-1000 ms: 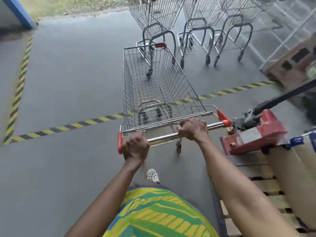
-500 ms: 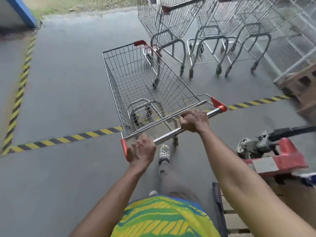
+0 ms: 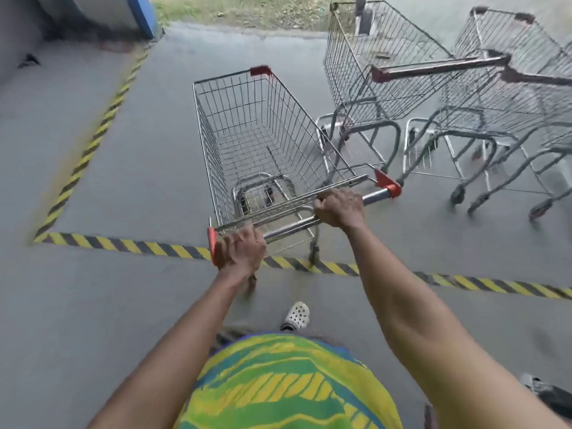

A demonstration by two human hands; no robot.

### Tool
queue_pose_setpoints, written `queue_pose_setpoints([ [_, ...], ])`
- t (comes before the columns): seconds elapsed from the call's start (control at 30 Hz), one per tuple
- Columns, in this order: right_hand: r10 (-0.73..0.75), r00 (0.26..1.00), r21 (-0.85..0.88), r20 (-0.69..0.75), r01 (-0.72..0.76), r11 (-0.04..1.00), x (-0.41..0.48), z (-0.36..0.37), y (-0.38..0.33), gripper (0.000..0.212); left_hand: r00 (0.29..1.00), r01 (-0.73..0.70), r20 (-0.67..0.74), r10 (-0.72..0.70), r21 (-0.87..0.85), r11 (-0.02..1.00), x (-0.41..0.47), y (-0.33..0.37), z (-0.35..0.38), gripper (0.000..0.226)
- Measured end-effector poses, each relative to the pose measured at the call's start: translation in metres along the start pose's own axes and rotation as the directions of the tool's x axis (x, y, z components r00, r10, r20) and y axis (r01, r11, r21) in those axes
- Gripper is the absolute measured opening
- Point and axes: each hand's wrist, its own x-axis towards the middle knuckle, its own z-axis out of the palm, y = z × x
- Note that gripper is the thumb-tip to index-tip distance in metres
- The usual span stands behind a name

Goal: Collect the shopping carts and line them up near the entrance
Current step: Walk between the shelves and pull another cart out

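Note:
An empty wire shopping cart (image 3: 257, 134) with red corner caps stands in front of me, angled to the left. My left hand (image 3: 241, 250) grips the left end of its metal handle bar (image 3: 291, 227). My right hand (image 3: 339, 207) grips the bar nearer its right end. The cart's rear wheels sit on a yellow-and-black floor stripe (image 3: 130, 246). To the right stand parked carts side by side: the nearest parked cart (image 3: 380, 66) is right beside my cart's front, a second parked cart (image 3: 501, 85) is further right.
Grey concrete floor lies all around. Another yellow-and-black stripe (image 3: 102, 128) runs up the left side. A blue-edged wall (image 3: 139, 13) stands at the far left, with grass (image 3: 247, 9) beyond the concrete. A dark object (image 3: 548, 394) shows at the lower right edge.
The cart has rolled forward across the floor stripe and swung left, coming alongside the parked carts. The red pallet jack and the pallet at the right have left the view. Both hands kept their grip.

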Motion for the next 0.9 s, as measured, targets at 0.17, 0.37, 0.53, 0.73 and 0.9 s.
queue_pose_setpoints([
  [0.17,-0.067,0.998,0.028,0.003,0.066,0.997,0.073,-0.012,-0.021,0.04,0.995,0.093,-0.024,-0.097,-0.126,0.988,0.063,0.023,-0.023,0.039],
  [0.37,-0.089,0.995,0.066,-0.036,0.092,0.994,0.141,-0.014,-0.042,0.048,0.991,0.097,-0.089,-0.097,-0.003,0.995,0.136,0.027,-0.049,0.043],
  [0.53,-0.169,0.983,0.125,-0.067,0.176,0.976,0.185,-0.016,-0.065,0.056,0.987,0.103,-0.137,-0.084,0.14,0.985,0.207,0.009,-0.07,0.051],
  [0.73,-0.309,0.933,0.125,-0.183,0.334,0.934,0.243,-0.024,-0.101,0.06,0.987,0.112,-0.117,-0.113,-0.02,0.994,0.317,-0.013,-0.112,0.05],
  [0.9,-0.148,0.937,0.055,-0.318,0.174,0.983,0.282,-0.015,-0.133,0.053,0.989,0.061,-0.13,-0.067,-0.054,0.997,0.398,-0.002,-0.151,0.046],
])
